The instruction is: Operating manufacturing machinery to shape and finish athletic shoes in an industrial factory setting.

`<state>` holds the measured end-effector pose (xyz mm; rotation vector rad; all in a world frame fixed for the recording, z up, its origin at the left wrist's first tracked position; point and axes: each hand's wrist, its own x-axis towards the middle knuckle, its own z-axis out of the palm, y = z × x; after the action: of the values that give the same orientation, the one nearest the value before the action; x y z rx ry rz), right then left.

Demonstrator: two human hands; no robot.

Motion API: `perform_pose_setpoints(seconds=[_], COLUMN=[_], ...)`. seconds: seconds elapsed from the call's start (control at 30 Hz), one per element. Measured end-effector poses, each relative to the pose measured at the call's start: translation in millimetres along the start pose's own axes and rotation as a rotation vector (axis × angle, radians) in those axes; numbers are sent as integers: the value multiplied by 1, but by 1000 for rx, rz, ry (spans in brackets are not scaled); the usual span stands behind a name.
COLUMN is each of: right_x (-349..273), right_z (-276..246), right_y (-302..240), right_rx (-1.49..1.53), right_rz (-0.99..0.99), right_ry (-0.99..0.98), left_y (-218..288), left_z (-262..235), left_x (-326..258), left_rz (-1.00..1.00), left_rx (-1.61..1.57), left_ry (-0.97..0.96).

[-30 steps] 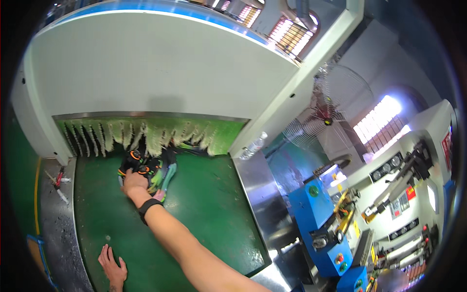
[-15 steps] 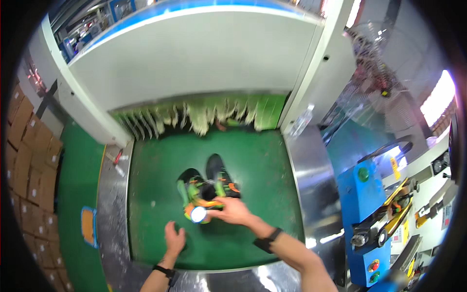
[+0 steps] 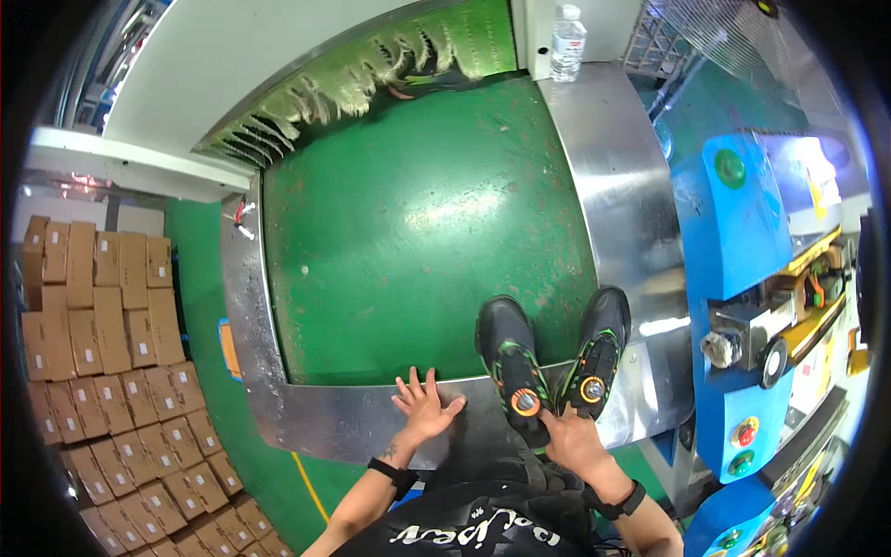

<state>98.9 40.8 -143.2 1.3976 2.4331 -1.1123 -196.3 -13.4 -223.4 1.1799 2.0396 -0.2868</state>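
A pair of black shoes with green and orange trim lies at the near right corner of the green conveyor belt (image 3: 418,232), toes pointing away from me. The left shoe (image 3: 509,339) and the right shoe (image 3: 605,339) reach over the metal border, and each carries a round orange-ringed dial. My right hand (image 3: 575,444) is closed on the pair at its near end, with its thumb by the left shoe; some fingers are hidden. Over the near metal border, my left hand (image 3: 427,408) is spread open and holds nothing.
A strip curtain (image 3: 343,88) hangs in the machine opening beyond the belt. On the right metal border (image 3: 617,158) stands a water bottle (image 3: 568,45). Small red-handled tools (image 3: 243,218) lie on the left border. Stacked cartons (image 3: 107,343) are far left; blue machinery (image 3: 733,213) is at right.
My right hand has drawn the shoes from the belt's middle toward me and to the right. My left hand has pulled back over the near border, fingers spreading. The head view has shifted.
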Motion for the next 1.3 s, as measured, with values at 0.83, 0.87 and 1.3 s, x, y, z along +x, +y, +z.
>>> perform_pose_setpoints(seconds=[0.83, 0.87, 1.3], right_x=[-94, -90, -26], right_z=[-63, -59, -5], right_y=[-19, -25, -56], right_rx=[458, 613, 729], right_rz=[272, 230, 246], right_ry=[-177, 3, 310], left_y=[89, 84, 24], left_z=[21, 23, -33], left_x=[-50, -52, -61], left_rz=[276, 272, 193], left_rx=[-910, -919, -1211], left_ry=[-255, -276, -72])
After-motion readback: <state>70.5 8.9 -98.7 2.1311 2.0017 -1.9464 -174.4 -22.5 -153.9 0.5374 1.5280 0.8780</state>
